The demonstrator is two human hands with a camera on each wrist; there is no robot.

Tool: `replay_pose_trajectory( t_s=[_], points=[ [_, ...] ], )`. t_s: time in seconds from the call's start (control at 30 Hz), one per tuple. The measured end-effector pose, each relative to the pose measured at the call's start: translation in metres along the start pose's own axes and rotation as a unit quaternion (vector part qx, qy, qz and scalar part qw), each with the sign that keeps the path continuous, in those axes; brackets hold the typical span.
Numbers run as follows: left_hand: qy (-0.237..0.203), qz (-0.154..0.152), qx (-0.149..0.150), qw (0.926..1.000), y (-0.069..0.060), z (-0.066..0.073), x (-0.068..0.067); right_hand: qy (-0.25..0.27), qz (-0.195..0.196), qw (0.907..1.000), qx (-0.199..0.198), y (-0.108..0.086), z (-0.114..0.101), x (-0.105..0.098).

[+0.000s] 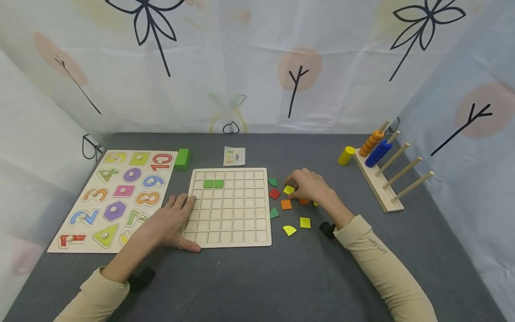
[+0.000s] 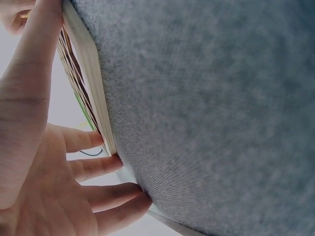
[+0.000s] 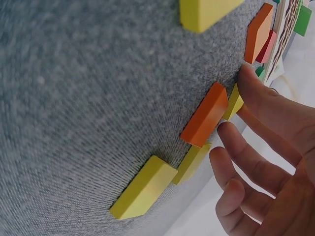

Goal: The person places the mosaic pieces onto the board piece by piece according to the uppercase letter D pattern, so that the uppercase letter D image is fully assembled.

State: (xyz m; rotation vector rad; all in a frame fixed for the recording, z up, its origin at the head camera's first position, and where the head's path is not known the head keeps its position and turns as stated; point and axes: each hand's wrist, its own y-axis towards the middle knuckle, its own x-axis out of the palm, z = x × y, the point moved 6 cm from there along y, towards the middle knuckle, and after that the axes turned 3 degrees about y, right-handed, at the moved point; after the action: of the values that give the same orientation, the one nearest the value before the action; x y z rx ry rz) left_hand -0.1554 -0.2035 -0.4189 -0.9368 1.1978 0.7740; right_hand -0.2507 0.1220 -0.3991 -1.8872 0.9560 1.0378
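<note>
Beside board (image 1: 237, 225), likely picking: pinching yellow tile (image 1: 289, 189) with right hand (image 1: 310, 184), touching board with spread left hand (image 1: 168, 223); next, lift clear

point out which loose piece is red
The red piece beside the grid board, between the upper green piece and lower green piece; other visible loose pieces are green, yellow or orange.

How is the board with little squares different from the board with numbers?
The grid board has wooden squares, two filled with green pieces; the number board has colourful numbers and shapes. The grid board looks smaller than the number board. The grid board sits near the middle; the number board is further left. Both lie flat on the grey table.
</note>
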Motion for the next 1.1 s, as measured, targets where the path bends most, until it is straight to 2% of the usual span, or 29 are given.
replay_pose_trajectory(
  t_s=[0.23, 0.57, 0.9, 1.1],
  points=[
    [-0.001, -0.004, -0.003, 1.0000, 0.000, 0.000, 0.000, 0.008, -0.005, 0.9999, 0.004, 0.002, 0.002, 0.001],
    [0.006, -0.002, -0.004, 1.0000, 0.001, -0.001, 0.000, 0.010, -0.012, 0.9998, -0.012, 0.001, -0.003, 0.001],
    [0.004, -0.008, -0.006, 0.9999, 0.001, 0.000, 0.000, 0.005, 0.009, 0.9997, -0.022, 0.001, -0.008, 0.002],
    [0.007, -0.006, -0.003, 1.0000, 0.001, 0.000, 0.000, -0.001, 0.029, 0.9987, -0.042, 0.000, -0.017, 0.000]
  ],
)
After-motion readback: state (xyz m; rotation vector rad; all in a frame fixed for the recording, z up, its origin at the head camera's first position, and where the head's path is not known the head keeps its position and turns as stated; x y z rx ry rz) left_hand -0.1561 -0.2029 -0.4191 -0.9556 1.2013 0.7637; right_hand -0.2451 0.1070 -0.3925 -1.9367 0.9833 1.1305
